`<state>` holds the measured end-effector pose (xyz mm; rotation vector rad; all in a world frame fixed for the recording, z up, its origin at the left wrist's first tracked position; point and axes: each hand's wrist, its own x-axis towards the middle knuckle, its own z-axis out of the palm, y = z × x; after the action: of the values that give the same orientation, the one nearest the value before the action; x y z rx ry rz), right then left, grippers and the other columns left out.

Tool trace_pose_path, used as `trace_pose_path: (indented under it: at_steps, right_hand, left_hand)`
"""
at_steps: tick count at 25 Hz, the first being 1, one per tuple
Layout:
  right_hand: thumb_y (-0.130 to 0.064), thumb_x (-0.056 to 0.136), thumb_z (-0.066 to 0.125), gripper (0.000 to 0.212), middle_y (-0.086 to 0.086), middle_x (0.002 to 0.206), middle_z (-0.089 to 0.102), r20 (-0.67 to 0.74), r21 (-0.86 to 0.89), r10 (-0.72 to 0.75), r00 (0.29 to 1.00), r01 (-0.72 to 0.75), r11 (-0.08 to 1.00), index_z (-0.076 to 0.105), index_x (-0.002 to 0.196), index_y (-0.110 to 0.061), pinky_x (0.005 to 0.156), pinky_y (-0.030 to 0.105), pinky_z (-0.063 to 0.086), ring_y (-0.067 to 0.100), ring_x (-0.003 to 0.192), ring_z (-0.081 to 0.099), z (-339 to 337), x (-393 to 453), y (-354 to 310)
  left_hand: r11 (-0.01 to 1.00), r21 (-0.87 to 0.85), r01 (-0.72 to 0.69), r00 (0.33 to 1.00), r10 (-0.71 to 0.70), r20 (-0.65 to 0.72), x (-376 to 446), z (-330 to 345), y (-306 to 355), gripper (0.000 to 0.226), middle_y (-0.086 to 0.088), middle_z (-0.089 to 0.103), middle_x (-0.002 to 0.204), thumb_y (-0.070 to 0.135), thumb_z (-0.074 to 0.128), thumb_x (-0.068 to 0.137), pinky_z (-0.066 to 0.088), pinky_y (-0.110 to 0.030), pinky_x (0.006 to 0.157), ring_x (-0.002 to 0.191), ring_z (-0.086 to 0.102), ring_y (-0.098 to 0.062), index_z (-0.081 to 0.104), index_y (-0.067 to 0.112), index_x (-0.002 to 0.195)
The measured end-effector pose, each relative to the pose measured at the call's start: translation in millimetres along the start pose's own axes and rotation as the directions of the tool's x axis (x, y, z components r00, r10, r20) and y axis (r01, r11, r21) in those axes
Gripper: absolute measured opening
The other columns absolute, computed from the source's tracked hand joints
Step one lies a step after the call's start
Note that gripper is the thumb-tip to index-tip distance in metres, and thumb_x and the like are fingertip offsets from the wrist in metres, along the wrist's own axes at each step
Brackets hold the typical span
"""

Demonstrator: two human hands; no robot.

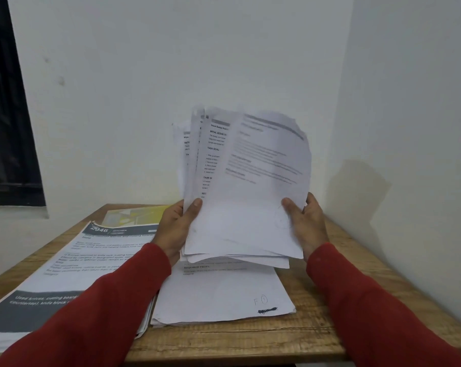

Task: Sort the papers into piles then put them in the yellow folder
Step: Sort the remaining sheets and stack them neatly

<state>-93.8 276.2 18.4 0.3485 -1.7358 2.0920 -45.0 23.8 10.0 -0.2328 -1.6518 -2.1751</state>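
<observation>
Dark window frame (9, 102) sitting at far left, beside a white wall (171, 62). Wooden desk (290, 337) standing in the room corner. Along the desk's left edge, a pile of printed sheets with dark grey header and footer bands (73, 263) is lying flat. At the back left corner, the yellow folder (142, 214) is lying partly under that pile. Near the desk's middle, a second pile of plain white printed sheets (224, 298) is resting flat, handwriting near its front right corner. Left hand (177, 229), red sleeve (97, 313), is grasping a fanned sheaf of white printed papers (248, 186), thumb on front. Right hand (306, 223) is gripping the sheaf's right edge; top sheet blurred. Sheaf is being held upright above the middle pile.
</observation>
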Motion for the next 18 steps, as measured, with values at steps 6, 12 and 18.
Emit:
trace_pose_path:
  at_steps: [6,12,18]
  right_hand:
    - [-0.008,0.094,0.06,0.021,0.005,0.112,0.07,-0.641,-0.148,-0.026,0.767,-0.09,0.985,0.068,0.113,-0.012,0.087,0.028,0.05,0.022,0.097,0.066,-36.3,22.3,3.2]
    - [-0.006,0.094,0.059,0.029,0.003,0.113,0.069,-0.48,-0.237,-0.021,0.877,-0.107,0.966,0.064,0.123,-0.01,0.093,0.03,0.05,0.023,0.102,0.065,-36.6,23.5,5.2]
    - [-0.006,0.095,0.065,0.034,0.008,0.111,0.075,0.202,-0.005,0.053,0.978,-0.054,0.999,0.058,0.126,-0.019,0.077,0.039,0.06,0.024,0.094,0.074,6.2,-8.3,-3.9]
  left_hand:
    - [0.988,-0.156,0.01,0.998,-0.02,-0.061,4.6,-9.7,7.8,0.02,-0.009,0.075,0.113,0.021,0.056,0.1,0.061,-0.038,0.085,0.1,0.073,-0.024,0.069,0.013,0.114]
    - [0.983,-0.186,0.008,1.0,-0.006,0.009,2.8,-5.7,14.7,0.019,-0.005,0.077,0.104,0.021,0.053,0.101,0.062,-0.03,0.073,0.091,0.075,-0.019,0.069,0.014,0.11]
    - [0.998,-0.061,0.033,0.999,-0.034,-0.021,3.8,-7.1,3.3,0.027,-0.005,0.076,0.111,0.026,0.056,0.101,0.062,-0.03,0.077,0.099,0.073,-0.02,0.068,0.011,0.12]
